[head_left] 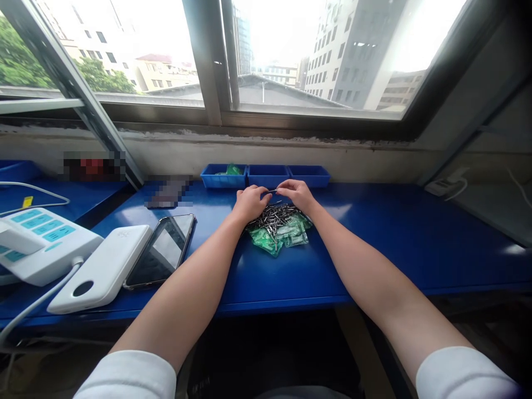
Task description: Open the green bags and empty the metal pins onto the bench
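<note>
Between my two hands is a thin dark metal pin, held level just above a heap. My left hand pinches its left end, and my right hand has its fingertips closed on the right end. Below them lies a pile of small metal pins, silvery and dark, in a loose tangle. Small green-tinted plastic bags lie under and in front of the pile. The exact kind of the metal pieces is too small to make out.
Three joined blue bins stand behind my hands; the left one holds green plastic. On the blue table, to the left, lie a phone, a white power bank and a white power strip with cables. A window is behind.
</note>
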`<control>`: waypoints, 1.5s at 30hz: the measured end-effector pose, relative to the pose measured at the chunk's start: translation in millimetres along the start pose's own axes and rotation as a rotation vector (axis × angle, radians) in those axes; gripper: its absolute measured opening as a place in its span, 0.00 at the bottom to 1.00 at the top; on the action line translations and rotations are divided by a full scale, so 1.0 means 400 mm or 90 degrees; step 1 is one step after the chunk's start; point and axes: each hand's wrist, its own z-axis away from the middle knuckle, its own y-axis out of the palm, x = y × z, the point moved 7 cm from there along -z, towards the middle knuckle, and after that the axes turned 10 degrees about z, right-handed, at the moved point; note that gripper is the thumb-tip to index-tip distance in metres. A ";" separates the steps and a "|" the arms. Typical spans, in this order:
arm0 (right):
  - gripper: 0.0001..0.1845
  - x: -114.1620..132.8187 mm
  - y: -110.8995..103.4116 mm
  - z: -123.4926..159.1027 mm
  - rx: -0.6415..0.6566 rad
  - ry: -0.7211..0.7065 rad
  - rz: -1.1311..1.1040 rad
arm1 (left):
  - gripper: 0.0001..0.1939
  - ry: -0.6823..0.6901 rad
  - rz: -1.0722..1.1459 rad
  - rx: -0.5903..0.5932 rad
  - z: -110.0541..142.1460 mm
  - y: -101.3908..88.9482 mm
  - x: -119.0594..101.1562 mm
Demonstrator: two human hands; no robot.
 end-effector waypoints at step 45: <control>0.07 -0.017 0.057 0.007 0.150 -0.059 0.375 | 0.18 -0.063 -0.040 0.073 -0.003 0.040 0.046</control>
